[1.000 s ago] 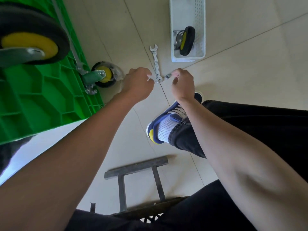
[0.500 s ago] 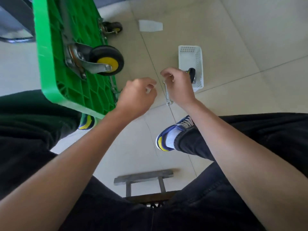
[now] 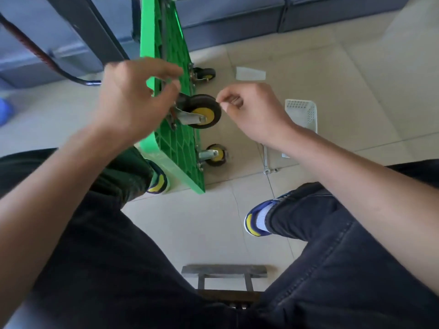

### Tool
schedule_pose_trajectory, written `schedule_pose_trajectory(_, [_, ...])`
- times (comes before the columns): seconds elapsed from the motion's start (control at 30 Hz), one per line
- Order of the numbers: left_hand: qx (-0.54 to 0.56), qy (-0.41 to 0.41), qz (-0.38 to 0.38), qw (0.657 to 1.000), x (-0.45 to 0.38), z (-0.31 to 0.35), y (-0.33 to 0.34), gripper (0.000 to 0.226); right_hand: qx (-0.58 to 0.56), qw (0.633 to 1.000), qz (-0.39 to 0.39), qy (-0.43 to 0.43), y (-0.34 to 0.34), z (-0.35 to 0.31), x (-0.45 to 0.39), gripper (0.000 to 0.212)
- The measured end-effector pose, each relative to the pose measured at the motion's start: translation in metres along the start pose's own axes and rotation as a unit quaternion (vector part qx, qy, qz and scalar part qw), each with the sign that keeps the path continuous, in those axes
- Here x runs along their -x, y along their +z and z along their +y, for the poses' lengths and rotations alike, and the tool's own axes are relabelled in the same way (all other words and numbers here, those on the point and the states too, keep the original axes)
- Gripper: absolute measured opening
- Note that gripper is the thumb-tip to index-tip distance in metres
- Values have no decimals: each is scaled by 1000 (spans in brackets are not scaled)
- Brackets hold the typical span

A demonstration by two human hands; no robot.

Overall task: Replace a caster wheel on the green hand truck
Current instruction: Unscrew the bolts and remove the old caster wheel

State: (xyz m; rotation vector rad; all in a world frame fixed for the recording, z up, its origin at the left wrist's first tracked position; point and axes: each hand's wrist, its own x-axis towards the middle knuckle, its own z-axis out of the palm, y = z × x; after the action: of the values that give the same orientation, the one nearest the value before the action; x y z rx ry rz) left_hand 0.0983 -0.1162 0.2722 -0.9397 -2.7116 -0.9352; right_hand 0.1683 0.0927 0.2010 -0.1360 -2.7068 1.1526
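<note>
Far left, a dark curved bar (image 3: 35, 47) swept down toward the floor, and right beside it the left hand (image 3: 128, 100) was up in the air, blurred, its fingers (image 3: 164, 67) spread loosely and reaching at the edge of the green hand truck (image 3: 173, 141); whether they actually touched it could not be told, and nothing was gripped. The truck stood tipped on its side on the tiled floor (image 3: 356, 74), ribbed underside facing right, its lower corner just beside the person's left shoe (image 3: 158, 181). 3 casters showed on that underside: a small one (image 3: 205, 74) at the far end, the big caster wheel (image 3: 205, 111) with its yellow hub in the middle, between the 2 hands, and a lower one (image 3: 215, 155) near the floor. Over came the right hand (image 3: 251, 112), fingers curled in, thumb and forefinger pressed together just beside the big wheel's tread, as if pinching something tiny, though what could not be made out. Beyond it a pale scrap (image 3: 250, 73) lay flat on the tiles. Below the right wrist a wrench (image 3: 265, 160) rested on the floor with a small nut or bolt (image 3: 276, 170) just beside its lower end. A white plastic basket (image 3: 303, 112) sat behind the right forearm, partly hidden. Down low, the right shoe (image 3: 257, 220) was planted on the tiles, and a stool's edge (image 3: 224, 271) poked out between the knees.
</note>
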Motion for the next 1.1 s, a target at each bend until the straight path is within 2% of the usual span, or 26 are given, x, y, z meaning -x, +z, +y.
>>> schedule_pose_trajectory(0.1, [-33,-43,-3,999,-16,-26,-9,25,21,998,-58,-14,7,-11,-6,17])
schedule_pose_trajectory(0.23, [-37,-80,-35,995,-28,-53,3,26,16,996,-86,-23,23,-22,-19,15])
schedule_pose_trajectory(0.37, [-43,-75,-10,996,-26,-64,20,30,-25,996,-81,25,43,-33,-36,11])
schedule_pose_trajectory(0.5, [-60,-98,-45,992,-28,-69,27,43,-50,994,-76,56,61,-37,-47,8])
schedule_pose_trajectory(0.77, [-48,-119,-61,990,-29,-67,27,49,-122,983,-89,101,72,-35,-54,4])
schedule_pose_trajectory(0.93, [-38,-118,-62,990,-31,-66,30,48,-139,982,-85,100,74,-34,-56,1])
schedule_pose_trajectory(1.1, [-27,-129,-58,990,-31,-69,30,50,-138,981,-105,90,79,-33,-53,8])
